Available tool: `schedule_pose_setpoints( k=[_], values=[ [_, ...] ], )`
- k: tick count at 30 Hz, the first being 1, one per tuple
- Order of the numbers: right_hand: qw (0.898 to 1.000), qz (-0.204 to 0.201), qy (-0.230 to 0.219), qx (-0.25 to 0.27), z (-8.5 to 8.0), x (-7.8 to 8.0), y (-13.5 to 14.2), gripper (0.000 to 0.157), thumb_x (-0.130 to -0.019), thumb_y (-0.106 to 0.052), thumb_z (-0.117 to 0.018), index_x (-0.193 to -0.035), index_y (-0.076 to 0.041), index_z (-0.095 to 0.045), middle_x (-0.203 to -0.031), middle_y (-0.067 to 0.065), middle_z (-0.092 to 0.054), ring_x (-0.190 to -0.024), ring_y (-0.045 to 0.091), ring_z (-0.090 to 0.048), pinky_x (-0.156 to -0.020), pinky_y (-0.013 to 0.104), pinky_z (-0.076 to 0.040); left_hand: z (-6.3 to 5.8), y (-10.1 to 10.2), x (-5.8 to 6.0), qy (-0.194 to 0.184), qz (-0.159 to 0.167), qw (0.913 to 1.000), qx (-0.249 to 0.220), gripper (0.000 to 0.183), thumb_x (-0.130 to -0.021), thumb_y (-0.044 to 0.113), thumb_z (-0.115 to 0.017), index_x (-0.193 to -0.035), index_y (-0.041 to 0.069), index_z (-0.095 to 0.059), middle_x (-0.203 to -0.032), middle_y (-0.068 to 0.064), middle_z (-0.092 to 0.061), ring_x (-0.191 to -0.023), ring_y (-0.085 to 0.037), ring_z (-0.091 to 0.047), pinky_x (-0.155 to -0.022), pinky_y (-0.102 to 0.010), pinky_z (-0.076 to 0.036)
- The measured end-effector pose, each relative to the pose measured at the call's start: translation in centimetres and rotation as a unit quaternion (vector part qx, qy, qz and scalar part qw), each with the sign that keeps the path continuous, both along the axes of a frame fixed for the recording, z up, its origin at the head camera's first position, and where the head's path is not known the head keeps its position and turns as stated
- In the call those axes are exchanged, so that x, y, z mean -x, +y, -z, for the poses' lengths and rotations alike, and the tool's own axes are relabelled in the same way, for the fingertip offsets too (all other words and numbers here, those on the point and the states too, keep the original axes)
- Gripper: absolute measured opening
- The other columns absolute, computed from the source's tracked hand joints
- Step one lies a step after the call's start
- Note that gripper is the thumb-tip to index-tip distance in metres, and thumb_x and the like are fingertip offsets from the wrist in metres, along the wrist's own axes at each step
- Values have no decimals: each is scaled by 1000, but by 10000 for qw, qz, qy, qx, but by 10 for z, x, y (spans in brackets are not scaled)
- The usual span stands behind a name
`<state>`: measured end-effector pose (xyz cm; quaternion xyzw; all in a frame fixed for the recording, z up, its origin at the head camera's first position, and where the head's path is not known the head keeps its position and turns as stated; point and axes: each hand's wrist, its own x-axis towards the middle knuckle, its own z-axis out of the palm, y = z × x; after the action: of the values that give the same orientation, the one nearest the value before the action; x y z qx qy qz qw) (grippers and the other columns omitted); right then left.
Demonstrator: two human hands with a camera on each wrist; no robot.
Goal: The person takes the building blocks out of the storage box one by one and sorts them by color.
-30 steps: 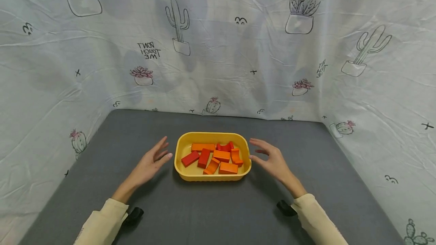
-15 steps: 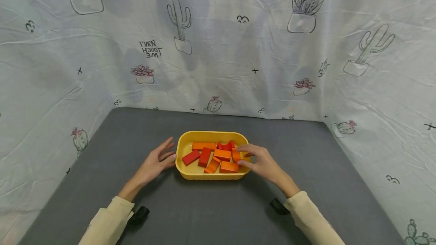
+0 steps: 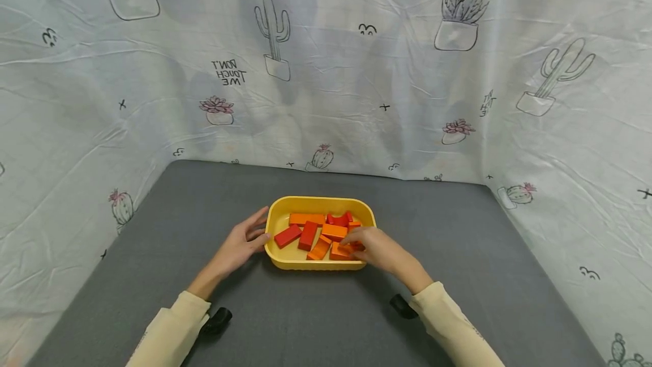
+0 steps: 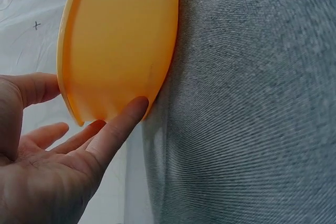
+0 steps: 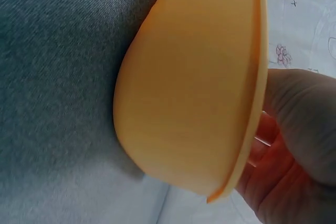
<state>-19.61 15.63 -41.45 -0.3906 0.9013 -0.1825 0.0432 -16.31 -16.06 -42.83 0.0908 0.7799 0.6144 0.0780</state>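
Observation:
A yellow plastic tub holds several orange and red toy blocks, some bridge-shaped. My left hand is at the tub's left end. In the left wrist view its thumb reaches the rim, and a straight finger lies against the outer wall. My right hand reaches over the tub's right end, fingers bent down among the blocks by an orange block at the front right. An orange curved piece behind that hand is mostly covered. In the right wrist view the tub's wall hides the fingertips, so their grip is unclear.
The tub stands on a grey cloth-covered table. A white curtain printed with cacti surrounds the back and sides. Red blocks lie at the tub's left and middle. Black bands sit by both cream sleeves.
My right hand has moved left from outside the tub, over its rim, and down to the blocks. My left hand has come right to the tub's left end. The view has shifted slightly.

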Motion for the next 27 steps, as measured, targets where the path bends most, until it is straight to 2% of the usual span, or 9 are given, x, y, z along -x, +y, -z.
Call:
schedule_pose_setpoints(
  k=[3, 5, 7, 12, 19, 22, 27],
  values=[
    [9998, 40, -13, -212, 0, 0, -3, 22, -79, -13, -69, -101, -18, -70, -100, -5, -65, -91, 10, -58, -78, 25, -50, -9, 3, -5, -29, 2, 10000, -1, 65, -91, 11, -54, -145, 15, -18, -141, -23, -30, -120, -39, -42, -78, -34, -53],
    [9995, 44, -100, -288, -1, 1, -5, 23, -78, -15, -70, -101, -17, -70, -100, -5, -65, -92, 10, -59, -79, 25, -50, -10, 4, -6, -50, 21, 10000, -46, 66, -91, 12, -54, -145, 15, -17, -141, -24, -29, -119, -39, -42, -78, -33, -53],
    [9991, 39, -180, -371, -2, 2, -6, 26, -77, -17, -71, -103, -16, -69, -100, -4, -65, -92, 11, -59, -80, 25, -50, -7, 4, -5, -73, 39, 9999, -122, 66, -91, 12, -54, -145, 15, -16, -141, -24, -28, -119, -39, -42, -78, -32, -53],
    [9983, -74, -224, -537, -6, 4, -12, 29, -77, -15, -72, -106, -14, -69, -101, -3, -66, -93, 11, -58, -82, 26, -50, 11, 0, 3, -82, 7, 9997, -245, 65, -91, 12, -55, -145, 20, -19, -142, -20, -29, -119, -36, -44, -76, -31, -53],
    [9981, -124, -184, -582, -5, 7, -21, 33, -75, -15, -73, -108, -14, -68, -103, -1, -66, -88, 10, -59, -80, 26, -50, 9, 0, 4, -49, 11, 9999, -129, 65, -90, 9, -55, -145, 18, -20, -142, -20, -30, -119, -37, -43, -75, -34, -54],
    [9979, -78, -111, -627, -3, 8, -22, 34, -75, -16, -74, -109, -14, -67, -103, -1, -66, -87, 10, -59, -79, 26, -50, 16, -1, 9, 10, 94, 9998, -155, 65, -90, 6, -53, -145, 18, -20, -140, -20, -30, -118, -37, -44, -75, -33, -54],
    [9980, 63, 188, -605, -5, 5, -18, 34, -76, -13, -72, -109, -17, -67, -103, -4, -66, -90, 9, -59, -81, 26, -50, 16, -1, 9, -25, 195, 9996, -224, 65, -90, 4, -53, -145, 16, -21, -141, -21, -29, -120, -39, -41, -75, -32, -54]
  ],
)
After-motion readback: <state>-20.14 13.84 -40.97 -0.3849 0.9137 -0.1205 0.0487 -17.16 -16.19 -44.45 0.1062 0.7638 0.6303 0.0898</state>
